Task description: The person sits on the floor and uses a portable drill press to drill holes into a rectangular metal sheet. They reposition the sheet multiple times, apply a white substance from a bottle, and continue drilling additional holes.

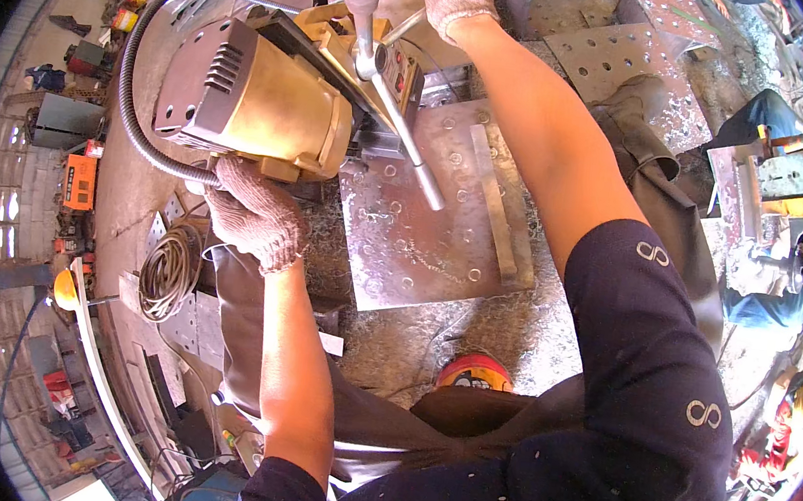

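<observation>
A yellow and dark magnetic drill [279, 111] stands tilted in view over a metal plate [419, 272] with round marks and holes. My left hand [254, 213], in a knitted glove, is curled against the near end of its motor housing, beside the flexible grey cable conduit [126, 75]. Stretched far forward, my gloved right hand [457, 4] is closed round one spoke of the drill's feed handle [405, 119]. Another spoke points over the plate, and a third rises close to the camera. The drill's cutting end is mostly hidden. A flat metal bar [494, 206] lies across the plate.
A coiled hose or cable [170, 270] lies at the left. Perforated steel plates [622, 63] are at the far right. An orange box [80, 182] stands farther left. My shoe [475, 371] shows below the plate. Another person in red [783, 437] is at the right edge.
</observation>
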A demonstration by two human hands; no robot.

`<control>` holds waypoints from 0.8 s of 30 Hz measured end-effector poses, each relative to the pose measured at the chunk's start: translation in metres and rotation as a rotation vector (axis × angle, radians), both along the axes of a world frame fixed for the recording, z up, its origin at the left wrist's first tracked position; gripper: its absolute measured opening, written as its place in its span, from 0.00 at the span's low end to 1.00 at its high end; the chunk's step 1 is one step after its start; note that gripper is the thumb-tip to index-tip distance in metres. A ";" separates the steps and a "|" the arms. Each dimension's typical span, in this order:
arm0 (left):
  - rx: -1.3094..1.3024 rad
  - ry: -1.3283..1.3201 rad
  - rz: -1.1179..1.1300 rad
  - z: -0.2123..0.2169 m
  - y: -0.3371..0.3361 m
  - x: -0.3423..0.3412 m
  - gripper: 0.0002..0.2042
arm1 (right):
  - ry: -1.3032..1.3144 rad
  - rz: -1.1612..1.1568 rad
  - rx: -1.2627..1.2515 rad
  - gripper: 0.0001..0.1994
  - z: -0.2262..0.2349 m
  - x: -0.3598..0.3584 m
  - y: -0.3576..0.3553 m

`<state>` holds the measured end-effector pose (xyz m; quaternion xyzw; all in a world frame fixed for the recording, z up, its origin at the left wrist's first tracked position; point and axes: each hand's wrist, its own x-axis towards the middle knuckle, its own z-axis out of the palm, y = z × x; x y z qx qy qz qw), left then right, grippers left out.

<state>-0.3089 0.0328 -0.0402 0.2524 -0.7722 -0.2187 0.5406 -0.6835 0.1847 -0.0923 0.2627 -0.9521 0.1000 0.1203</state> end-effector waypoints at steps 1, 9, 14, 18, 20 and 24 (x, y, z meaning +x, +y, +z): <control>-0.045 -0.029 0.012 0.001 0.001 0.000 0.24 | 0.025 -0.038 0.035 0.14 -0.006 -0.005 -0.006; -0.515 -0.167 0.112 0.006 -0.033 -0.003 0.19 | 0.544 -0.165 0.018 0.13 -0.062 -0.001 -0.025; -0.239 -0.097 -0.028 -0.008 -0.040 -0.013 0.20 | 1.168 -0.377 0.499 0.17 -0.064 -0.046 -0.001; -0.178 0.105 -0.014 -0.006 0.007 -0.042 0.21 | 0.963 -0.307 0.304 0.15 -0.039 -0.085 -0.004; -0.277 0.042 0.071 -0.007 0.004 -0.030 0.21 | 0.433 -0.199 0.052 0.14 -0.025 -0.054 -0.049; -0.151 0.164 0.002 0.004 0.028 -0.049 0.21 | 0.500 -0.147 0.190 0.14 -0.038 -0.076 -0.057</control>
